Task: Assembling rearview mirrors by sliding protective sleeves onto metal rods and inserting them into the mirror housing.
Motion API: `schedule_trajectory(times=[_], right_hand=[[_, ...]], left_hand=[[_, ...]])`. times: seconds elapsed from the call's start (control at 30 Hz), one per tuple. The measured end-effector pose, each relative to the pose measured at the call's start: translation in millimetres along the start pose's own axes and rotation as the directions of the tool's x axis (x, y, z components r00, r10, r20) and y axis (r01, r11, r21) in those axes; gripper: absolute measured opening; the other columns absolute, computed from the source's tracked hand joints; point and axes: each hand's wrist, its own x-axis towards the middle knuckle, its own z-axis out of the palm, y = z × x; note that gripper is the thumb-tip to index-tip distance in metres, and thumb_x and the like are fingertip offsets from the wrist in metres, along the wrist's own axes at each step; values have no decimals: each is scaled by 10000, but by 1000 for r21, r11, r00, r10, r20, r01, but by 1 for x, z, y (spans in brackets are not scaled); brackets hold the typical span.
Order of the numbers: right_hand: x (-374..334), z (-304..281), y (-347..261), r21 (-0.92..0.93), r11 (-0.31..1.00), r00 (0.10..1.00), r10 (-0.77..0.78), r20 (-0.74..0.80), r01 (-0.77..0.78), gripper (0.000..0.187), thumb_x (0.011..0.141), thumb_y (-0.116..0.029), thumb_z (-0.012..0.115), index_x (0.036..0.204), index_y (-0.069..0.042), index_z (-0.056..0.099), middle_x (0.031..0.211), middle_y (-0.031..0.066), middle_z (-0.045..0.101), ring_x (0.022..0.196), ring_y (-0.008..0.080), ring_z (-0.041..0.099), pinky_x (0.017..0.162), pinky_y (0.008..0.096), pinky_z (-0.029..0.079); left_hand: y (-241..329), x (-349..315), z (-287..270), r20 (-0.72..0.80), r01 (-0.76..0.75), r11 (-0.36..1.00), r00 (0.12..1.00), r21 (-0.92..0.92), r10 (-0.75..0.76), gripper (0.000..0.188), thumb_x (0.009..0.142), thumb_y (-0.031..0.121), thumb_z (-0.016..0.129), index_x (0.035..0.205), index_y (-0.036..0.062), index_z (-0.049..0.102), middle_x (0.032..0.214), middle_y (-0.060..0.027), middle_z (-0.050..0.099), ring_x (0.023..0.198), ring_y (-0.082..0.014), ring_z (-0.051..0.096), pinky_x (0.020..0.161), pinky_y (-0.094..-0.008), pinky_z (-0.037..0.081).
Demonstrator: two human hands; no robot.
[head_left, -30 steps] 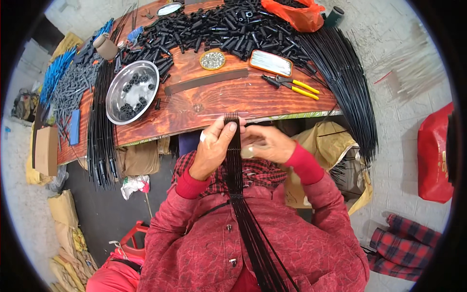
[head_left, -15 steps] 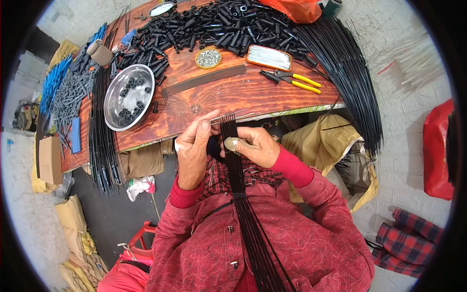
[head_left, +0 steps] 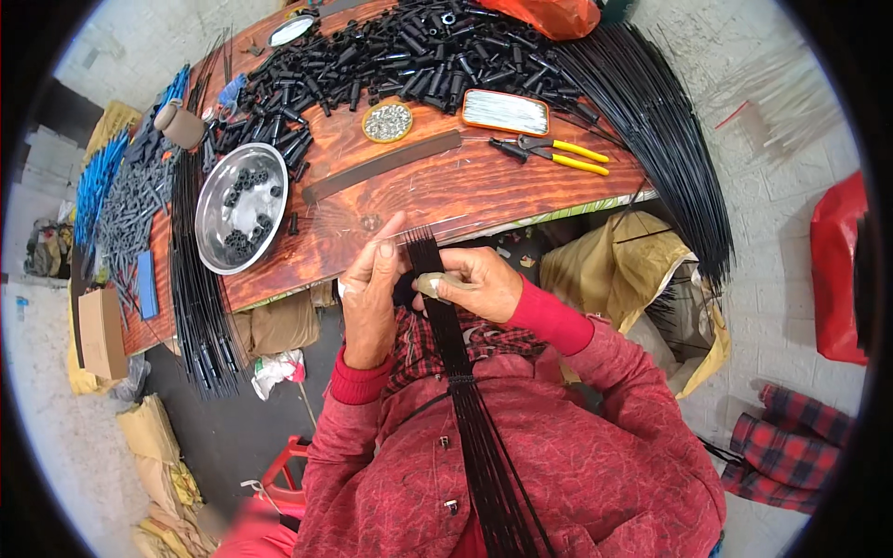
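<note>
My right hand (head_left: 479, 284) grips a flat fan of thin black rods (head_left: 448, 339) just below their upper ends, its thumb pressed on the front. That thumb wears a tan cover (head_left: 435, 285). The rods are bound across the middle by a dark band (head_left: 459, 380) and hang down over my lap. Just left of the rod tips, my left hand (head_left: 370, 293) pinches a thin pale needle-like wire (head_left: 402, 236) between thumb and forefinger. The wire points toward the tips; whether it touches them I cannot tell. A white patch sits on the left hand.
On the wooden table (head_left: 349, 223) lie a metal bowl (head_left: 206, 228) of black rings, a dark flat bar (head_left: 381, 167), yellow-handled pliers (head_left: 567, 156), a tray of white pins (head_left: 505, 111), a dish of small metal bits (head_left: 387, 122) and heaped black tubes (head_left: 419, 56). A yellowish sack (head_left: 595, 265) stands below.
Both hands and the upper ends of the rods sit slightly further left and lower in view. The table scene has shifted a little too; both grips stay the same.
</note>
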Motion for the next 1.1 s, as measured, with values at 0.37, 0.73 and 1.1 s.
schedule_trajectory(times=[0.37, 0.73, 1.1], right_hand=[[4, -21, -18, -554, 829, 996, -37, 76, 73, 173, 926, -183, 662, 874, -19, 655, 653, 72, 559, 585, 135, 507, 557, 342, 405], [95, -225, -37, -932, 114, 839, -410, -358, -343, 162, 875, -241, 662, 1005, -203, 752, 1031, 83, 702, 964, 301, 682, 817, 436, 539], [94, -222, -22, -958, 79, 793, -544, -272, -275, 164, 883, -189, 650, 1010, -136, 737, 1015, 92, 691, 983, 288, 667, 844, 394, 527]], left_hand=[[3, 4, 6, 150, 105, 994, 982, 42, -110, 252, 966, 106, 650, 1173, -36, 671, 1078, -134, 729, 938, -156, 678, 867, -292, 541], [7, 4, 1, 135, 101, 993, 985, 53, -107, 239, 952, 107, 665, 1152, -24, 668, 1020, -152, 739, 851, -146, 666, 815, -296, 536], [7, 7, -1, 132, 124, 987, 982, 101, -136, 246, 958, 92, 657, 1169, -35, 662, 1011, -140, 742, 893, -145, 678, 815, -282, 548]])
